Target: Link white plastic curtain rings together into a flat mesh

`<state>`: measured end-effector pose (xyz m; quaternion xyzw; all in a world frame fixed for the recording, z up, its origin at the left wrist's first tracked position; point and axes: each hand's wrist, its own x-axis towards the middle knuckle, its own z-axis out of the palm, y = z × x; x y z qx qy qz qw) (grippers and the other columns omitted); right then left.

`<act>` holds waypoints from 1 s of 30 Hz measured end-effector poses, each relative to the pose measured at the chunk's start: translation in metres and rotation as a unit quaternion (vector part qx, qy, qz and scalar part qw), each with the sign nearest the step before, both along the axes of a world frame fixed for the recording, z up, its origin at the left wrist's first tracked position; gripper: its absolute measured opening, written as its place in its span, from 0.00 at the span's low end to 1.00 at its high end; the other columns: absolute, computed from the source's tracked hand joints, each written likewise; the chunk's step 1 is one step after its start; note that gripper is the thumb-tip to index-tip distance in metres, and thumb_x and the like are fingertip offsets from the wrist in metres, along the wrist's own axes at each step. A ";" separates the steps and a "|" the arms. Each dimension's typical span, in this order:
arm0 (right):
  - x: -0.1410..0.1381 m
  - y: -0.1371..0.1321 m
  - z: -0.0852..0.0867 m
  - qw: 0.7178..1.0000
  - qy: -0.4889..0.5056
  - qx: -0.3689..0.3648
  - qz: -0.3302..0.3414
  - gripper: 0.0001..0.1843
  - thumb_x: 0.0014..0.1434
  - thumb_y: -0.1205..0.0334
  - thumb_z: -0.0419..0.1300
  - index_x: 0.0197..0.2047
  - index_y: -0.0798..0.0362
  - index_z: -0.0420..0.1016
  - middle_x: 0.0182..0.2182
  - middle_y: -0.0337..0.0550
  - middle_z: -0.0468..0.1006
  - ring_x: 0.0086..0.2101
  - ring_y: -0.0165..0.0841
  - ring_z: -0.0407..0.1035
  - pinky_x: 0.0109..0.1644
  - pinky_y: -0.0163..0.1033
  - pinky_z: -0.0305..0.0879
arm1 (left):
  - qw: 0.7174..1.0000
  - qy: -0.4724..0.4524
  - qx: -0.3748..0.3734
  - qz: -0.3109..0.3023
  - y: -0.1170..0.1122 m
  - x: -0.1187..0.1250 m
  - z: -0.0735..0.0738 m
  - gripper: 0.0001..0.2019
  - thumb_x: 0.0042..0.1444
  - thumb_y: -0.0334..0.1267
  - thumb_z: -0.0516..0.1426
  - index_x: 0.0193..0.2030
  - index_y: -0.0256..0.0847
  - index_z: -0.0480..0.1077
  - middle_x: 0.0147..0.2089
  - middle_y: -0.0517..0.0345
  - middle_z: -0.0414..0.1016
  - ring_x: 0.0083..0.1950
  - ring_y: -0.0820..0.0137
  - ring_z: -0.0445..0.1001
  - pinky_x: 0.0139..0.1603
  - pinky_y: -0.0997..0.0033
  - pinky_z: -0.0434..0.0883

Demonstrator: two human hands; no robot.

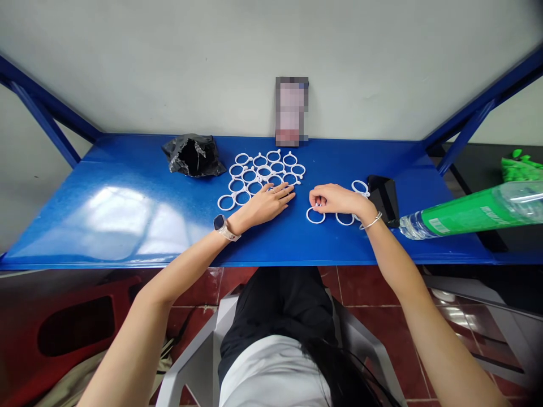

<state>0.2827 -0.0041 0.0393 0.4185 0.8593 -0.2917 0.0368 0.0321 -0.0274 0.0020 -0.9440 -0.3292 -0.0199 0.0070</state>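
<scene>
Several white curtain rings [263, 179], each with a small tab, lie in a loose cluster at the middle of the blue table. My left hand [267, 202] rests palm down on the near right side of this cluster, fingers stretched out and covering parts of some rings. To the right, the thumb and fingers of my right hand [339, 198] pinch a single curtain ring [315, 223] at its upper edge, close to the tabletop. Beneath and beside that hand are more white rings [345, 224], partly hidden by it.
A crumpled black plastic bag [186, 164] sits at the back left of the blue table [106, 226]. Against the wall leans a blurred, phone-like object [292, 110]. At right are a flat black device [384, 198] and a green-labelled bottle [470, 209]. Blue braces [46, 110] flank the table.
</scene>
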 end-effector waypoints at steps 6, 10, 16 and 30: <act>-0.009 -0.004 -0.003 0.995 0.080 0.039 -0.033 0.04 0.58 0.62 0.58 0.33 0.53 0.72 0.35 0.44 0.76 0.31 0.32 0.69 0.36 0.38 0.62 | 0.999 -0.029 0.011 0.004 0.000 -0.002 0.004 0.25 0.73 0.44 0.46 0.69 0.32 0.63 0.71 0.39 0.64 0.72 0.51 0.64 0.68 0.46 0.64; -0.016 -0.007 -0.004 0.975 0.191 0.069 -0.093 0.07 0.59 0.58 0.60 0.32 0.52 0.72 0.33 0.42 0.77 0.30 0.30 0.69 0.37 0.38 0.65 | 0.995 -0.091 0.028 -0.005 -0.002 -0.002 0.008 0.31 0.70 0.53 0.49 0.71 0.31 0.60 0.68 0.37 0.68 0.67 0.51 0.70 0.65 0.50 0.67; -0.029 -0.013 -0.010 0.899 0.371 0.065 -0.223 0.16 0.57 0.46 0.64 0.34 0.50 0.71 0.33 0.41 0.77 0.30 0.30 0.70 0.35 0.37 0.70 | 0.977 -0.205 0.060 -0.002 -0.004 -0.002 0.012 0.30 0.68 0.54 0.53 0.68 0.36 0.63 0.63 0.38 0.72 0.60 0.54 0.75 0.59 0.54 0.72; -0.035 -0.018 -0.006 0.844 0.482 0.010 -0.234 0.24 0.55 0.37 0.66 0.38 0.50 0.76 0.33 0.40 0.79 0.30 0.31 0.74 0.39 0.40 0.77 | 0.913 -0.405 -0.042 0.006 -0.005 -0.003 0.020 0.17 0.68 0.51 0.55 0.42 0.38 0.76 0.45 0.48 0.81 0.46 0.64 0.80 0.48 0.64 0.75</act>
